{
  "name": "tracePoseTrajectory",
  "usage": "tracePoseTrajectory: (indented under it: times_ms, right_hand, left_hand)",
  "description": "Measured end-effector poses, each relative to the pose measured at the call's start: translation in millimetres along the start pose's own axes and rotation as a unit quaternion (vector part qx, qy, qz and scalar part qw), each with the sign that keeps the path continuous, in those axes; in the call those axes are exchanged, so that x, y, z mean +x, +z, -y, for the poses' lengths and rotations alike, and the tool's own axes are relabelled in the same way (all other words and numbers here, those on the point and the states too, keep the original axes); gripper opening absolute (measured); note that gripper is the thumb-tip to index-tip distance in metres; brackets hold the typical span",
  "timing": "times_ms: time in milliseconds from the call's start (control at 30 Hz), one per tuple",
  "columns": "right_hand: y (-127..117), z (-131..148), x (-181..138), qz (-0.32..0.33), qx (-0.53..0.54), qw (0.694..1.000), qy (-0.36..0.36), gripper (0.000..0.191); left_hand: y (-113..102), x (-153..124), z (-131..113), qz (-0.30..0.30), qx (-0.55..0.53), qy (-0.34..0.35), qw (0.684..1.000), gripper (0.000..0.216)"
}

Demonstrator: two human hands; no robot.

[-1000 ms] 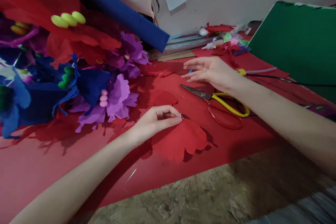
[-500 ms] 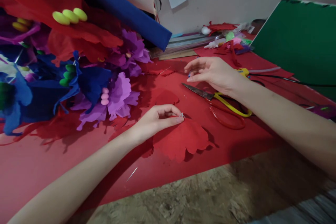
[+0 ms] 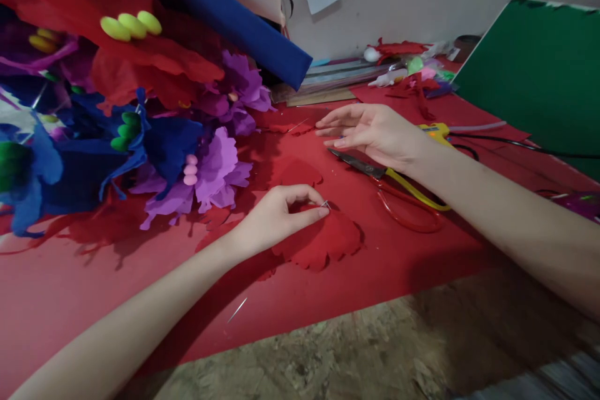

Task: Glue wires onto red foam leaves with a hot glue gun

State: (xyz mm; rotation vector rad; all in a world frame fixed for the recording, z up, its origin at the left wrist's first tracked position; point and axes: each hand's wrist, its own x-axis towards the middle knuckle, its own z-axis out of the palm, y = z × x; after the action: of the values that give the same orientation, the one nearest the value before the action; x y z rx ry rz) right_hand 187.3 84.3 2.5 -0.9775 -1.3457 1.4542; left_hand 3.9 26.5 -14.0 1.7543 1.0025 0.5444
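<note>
My left hand (image 3: pixel 281 215) is closed in a pinch on the gathered top of a red petal (image 3: pixel 323 240) with a scalloped lower edge. Fine silvery wire ends (image 3: pixel 326 204) stick up at the fingertips. My right hand (image 3: pixel 379 134) hovers beyond it with fingers stretched and apart; a small bluish spot shows near its thumb, too small to name. Just below that hand lie scissors (image 3: pixel 359 164) with yellow and red handles, blades pointing left. More red cut petals (image 3: pixel 297 173) lie flat behind the left hand. Close to the near edge rests a short piece of wire (image 3: pixel 237 310).
Purple, blue and red flowers (image 3: pixel 215 165) crowd the left side under a blue roll (image 3: pixel 262 37). A yellow glue gun (image 3: pixel 435 132) with a black cord lies behind my right wrist. A green board (image 3: pixel 539 69) leans at the right. The red tabletop (image 3: pixel 197 331) ends at the front.
My right hand has shifted slightly left and its fingers have stretched out. The petal under my left hand has changed angle, its lower edge drawn in and up.
</note>
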Motion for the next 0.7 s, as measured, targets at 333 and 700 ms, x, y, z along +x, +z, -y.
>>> tracePoseTrajectory:
  times_ms: [333,700]
  right_hand:
    - [1,4,-1,0.055,0.098,0.992,0.060,0.031]
    - [0,16,-5,0.033,0.003,0.999,0.030,0.023]
  left_hand:
    - [0,17,7,-0.121,0.113,0.036,0.985,0.048]
    - [-4,44,-17,-0.064,-0.077,0.017,0.995,0.012]
